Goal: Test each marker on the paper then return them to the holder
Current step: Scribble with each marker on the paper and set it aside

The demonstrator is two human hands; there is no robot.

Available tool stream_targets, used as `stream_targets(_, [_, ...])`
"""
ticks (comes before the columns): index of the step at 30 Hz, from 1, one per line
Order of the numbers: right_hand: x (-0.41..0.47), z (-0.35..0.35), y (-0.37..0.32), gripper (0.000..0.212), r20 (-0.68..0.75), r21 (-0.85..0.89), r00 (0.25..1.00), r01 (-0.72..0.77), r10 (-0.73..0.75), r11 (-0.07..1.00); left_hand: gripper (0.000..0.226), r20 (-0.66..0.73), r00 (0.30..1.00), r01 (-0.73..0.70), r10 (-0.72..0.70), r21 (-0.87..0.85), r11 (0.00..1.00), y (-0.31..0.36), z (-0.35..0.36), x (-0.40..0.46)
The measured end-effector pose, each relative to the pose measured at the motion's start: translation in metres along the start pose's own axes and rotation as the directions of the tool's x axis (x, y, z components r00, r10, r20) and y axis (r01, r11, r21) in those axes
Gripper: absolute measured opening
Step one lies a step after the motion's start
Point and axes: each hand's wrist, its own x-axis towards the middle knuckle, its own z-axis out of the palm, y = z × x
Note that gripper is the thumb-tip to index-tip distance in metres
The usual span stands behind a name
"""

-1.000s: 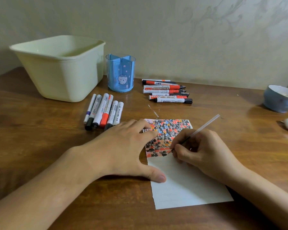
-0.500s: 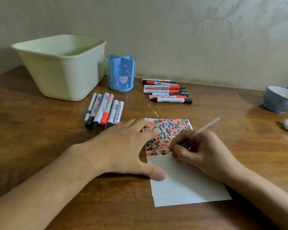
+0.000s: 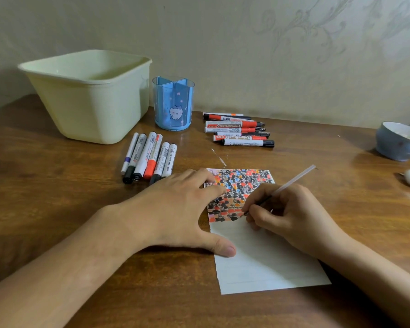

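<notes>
Wooden table (image 3: 57,185); cream tub (image 3: 90,98) rear left; paper (image 3: 265,261) at centre, upper part scribbled; blue holder (image 3: 173,102) beside tub; marker rows left (image 3: 149,157) and right (image 3: 237,131) of holder; left hand (image 3: 173,209), fingers flat, pressing paper edge; right hand (image 3: 291,214), grip pinching thin pen (image 3: 291,181), tip on paper

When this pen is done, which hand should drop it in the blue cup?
Probably the right hand: its fingers already pinch the pen. The left hand lies flat, holding the paper, though it is nearer the holder.
</notes>
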Motion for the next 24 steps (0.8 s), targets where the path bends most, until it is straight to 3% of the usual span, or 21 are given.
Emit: stream_targets(24, [0.0016,-0.0009,0.0011,0.018,0.009,-0.048,1.0,-0.002,0.003,0.999,0.112,0.008,1.0,0.006,-0.006,-0.003,1.0,0.0019,-0.0018,-0.0004])
